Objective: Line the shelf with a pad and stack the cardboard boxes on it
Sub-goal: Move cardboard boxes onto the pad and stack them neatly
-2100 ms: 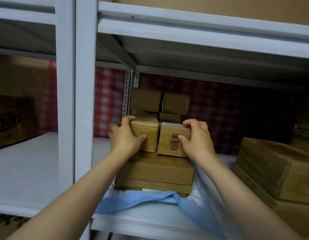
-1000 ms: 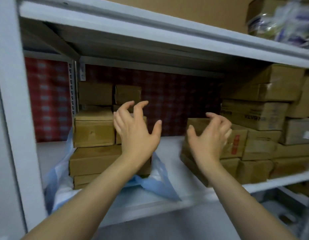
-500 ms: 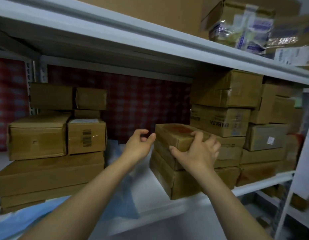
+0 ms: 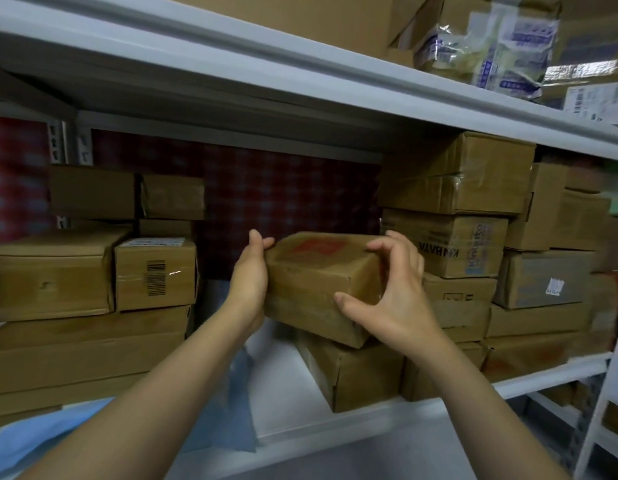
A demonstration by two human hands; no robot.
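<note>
A brown cardboard box (image 4: 321, 282) with a red mark on top sits tilted over another box (image 4: 356, 372) on the white shelf (image 4: 335, 431). My left hand (image 4: 250, 282) grips its left end, thumb on top. My right hand (image 4: 394, 296) grips its right near corner, fingers curled over the top. A blue pad (image 4: 227, 410) lies on the shelf's left part under a stack of boxes (image 4: 89, 344), with two smaller boxes (image 4: 155, 275) on top.
More cardboard boxes (image 4: 453, 216) are piled on the right of the shelf. A shelf board (image 4: 300, 81) runs close overhead with taped packages (image 4: 491, 43) on it. A red checked cloth (image 4: 286, 199) covers the back. A white upright (image 4: 605, 403) stands at right.
I let go of the two small boxes on the left stack and turned right. Both hands reached the red-marked box and now grip it, with its near end raised.
</note>
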